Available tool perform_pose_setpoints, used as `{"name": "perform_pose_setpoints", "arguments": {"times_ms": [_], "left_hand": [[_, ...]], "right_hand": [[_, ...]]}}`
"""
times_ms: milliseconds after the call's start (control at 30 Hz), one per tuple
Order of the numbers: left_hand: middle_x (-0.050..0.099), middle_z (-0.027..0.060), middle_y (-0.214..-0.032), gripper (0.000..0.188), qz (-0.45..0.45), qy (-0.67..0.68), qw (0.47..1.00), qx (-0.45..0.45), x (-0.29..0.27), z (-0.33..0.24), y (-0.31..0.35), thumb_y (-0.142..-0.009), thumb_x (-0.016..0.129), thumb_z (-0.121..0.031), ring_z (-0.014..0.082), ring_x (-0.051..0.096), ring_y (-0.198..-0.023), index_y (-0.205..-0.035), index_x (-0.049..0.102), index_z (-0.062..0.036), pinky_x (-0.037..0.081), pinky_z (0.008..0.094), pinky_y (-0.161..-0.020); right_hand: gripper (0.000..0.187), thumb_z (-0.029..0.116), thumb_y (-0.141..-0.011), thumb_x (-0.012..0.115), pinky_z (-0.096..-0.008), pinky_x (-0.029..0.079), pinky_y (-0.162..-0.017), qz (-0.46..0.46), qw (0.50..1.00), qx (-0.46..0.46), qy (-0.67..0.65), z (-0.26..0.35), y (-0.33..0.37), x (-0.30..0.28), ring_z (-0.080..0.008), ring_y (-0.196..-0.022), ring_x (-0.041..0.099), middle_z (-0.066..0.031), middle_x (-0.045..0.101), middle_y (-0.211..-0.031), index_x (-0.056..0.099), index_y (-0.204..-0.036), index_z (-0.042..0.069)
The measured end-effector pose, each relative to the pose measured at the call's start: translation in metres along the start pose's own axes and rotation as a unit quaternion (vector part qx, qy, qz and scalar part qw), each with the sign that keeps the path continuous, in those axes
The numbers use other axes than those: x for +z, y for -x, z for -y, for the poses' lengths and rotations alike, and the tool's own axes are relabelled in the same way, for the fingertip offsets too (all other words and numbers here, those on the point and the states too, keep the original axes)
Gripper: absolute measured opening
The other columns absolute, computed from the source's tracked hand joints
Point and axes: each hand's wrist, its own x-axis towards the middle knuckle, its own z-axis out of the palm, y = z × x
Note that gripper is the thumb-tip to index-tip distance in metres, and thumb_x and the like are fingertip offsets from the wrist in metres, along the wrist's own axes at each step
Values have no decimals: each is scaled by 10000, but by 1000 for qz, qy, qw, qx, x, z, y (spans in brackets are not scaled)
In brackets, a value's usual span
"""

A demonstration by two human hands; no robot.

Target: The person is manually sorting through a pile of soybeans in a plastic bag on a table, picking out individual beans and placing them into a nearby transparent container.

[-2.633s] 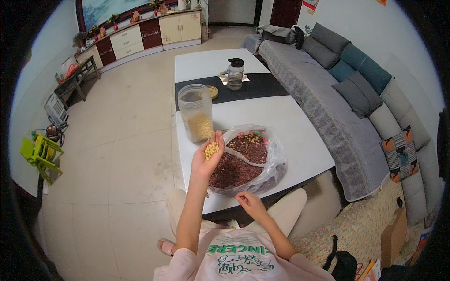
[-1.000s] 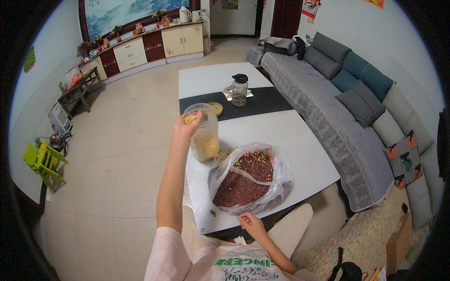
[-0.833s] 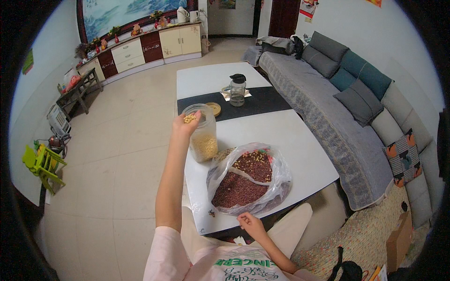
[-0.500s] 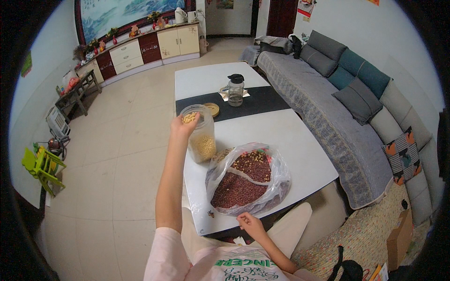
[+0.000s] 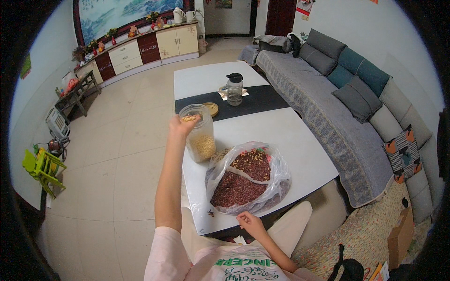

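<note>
My left hand point(image 5: 180, 123) is at the mouth of a clear plastic jar point(image 5: 209, 125), its fingers curled round yellow soybeans point(image 5: 190, 118). More soybeans fill the lower part of the upright jar. My right hand point(image 5: 251, 223) rests at the table's near edge beside a clear plastic bag point(image 5: 280, 187), fingers bent inward; whatever they may hold is hidden. Inside the open bag lie dark red beans point(image 5: 240, 191), with some yellow ones scattered over the far part. A fold of plastic crosses between the two parts.
A gold lid point(image 5: 212, 109) lies behind the jar. Farther back on the table's black band stands a clear bottle with a black cap point(image 5: 235, 89). The white table point(image 5: 300, 140) has a grey sofa point(image 5: 323, 126) along its right side. Green chairs point(image 5: 44, 168) stand at far left.
My left hand has tipped a little over the jar's mouth, and fewer soybeans show in it. My right hand and the bag have stayed in place.
</note>
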Motion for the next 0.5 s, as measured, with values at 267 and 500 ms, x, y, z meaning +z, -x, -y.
{"name": "perform_pose_setpoints", "arguments": {"times_ms": [267, 500], "left_hand": [[13, 233, -1399, 614, 67, 16, 997, -29, -7, -3, -1, -915, 104, -394, 354, 7, -1305, -1322, 8, 55, 37, 489, -1059], [-182, 219, -1379, 680, 87, 36, 995, -38, -9, -4, 3, -904, 124, -428, 344, -144, -1289, -1304, -143, 53, -25, 477, -1058]], "right_hand": [[208, 227, -823, 570, -257, 439, -504, 5, 1000, -2, -8, -1, -1, 0, -119, -541, 575, -51, 590, -654, 547, -891, 32], [202, 229, -833, 555, -271, 428, -488, -3, 1000, -24, -7, -7, -2, 1, -130, -516, 557, -49, 563, -595, 539, -903, 40]]}}
